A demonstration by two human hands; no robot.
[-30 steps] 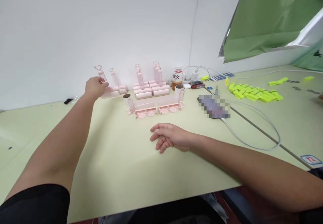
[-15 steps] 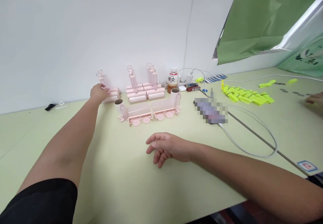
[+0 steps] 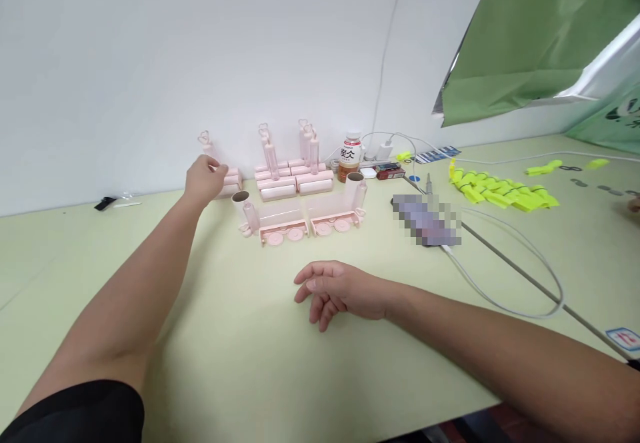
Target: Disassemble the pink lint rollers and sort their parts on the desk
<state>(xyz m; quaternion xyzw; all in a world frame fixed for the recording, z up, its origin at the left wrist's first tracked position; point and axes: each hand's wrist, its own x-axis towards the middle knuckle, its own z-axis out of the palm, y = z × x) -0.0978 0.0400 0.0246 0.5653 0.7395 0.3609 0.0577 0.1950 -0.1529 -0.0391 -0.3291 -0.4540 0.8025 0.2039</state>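
Observation:
My left hand [image 3: 205,180] reaches to the far left pink pieces, its fingers curled together; what they grip, if anything, is hidden. A pink tube with a heart-shaped loop [image 3: 205,142] rises behind it. Beside the fingers lies a pink roller piece [image 3: 233,182]. My right hand [image 3: 333,291] hovers over the table with fingers loosely spread and nothing in them. Beyond it stand two pink open holders [image 3: 284,233] with round discs, and cardboard-cored rolls [image 3: 241,203] at their ends. More pink rollers [image 3: 279,190] and upright tubes [image 3: 271,162] are by the wall.
A white-capped bottle [image 3: 349,156] stands near the wall. A phone [image 3: 425,222] with a looped white cable [image 3: 500,304] lies to the right, before yellow strips [image 3: 500,188]. Another person's hand [image 3: 634,204] shows at the right edge. A black item [image 3: 105,203] lies far left.
The view has shifted slightly, moving the table items rightward. My left hand's fingers have moved a little beside the pink pieces. My right hand keeps its loose pose.

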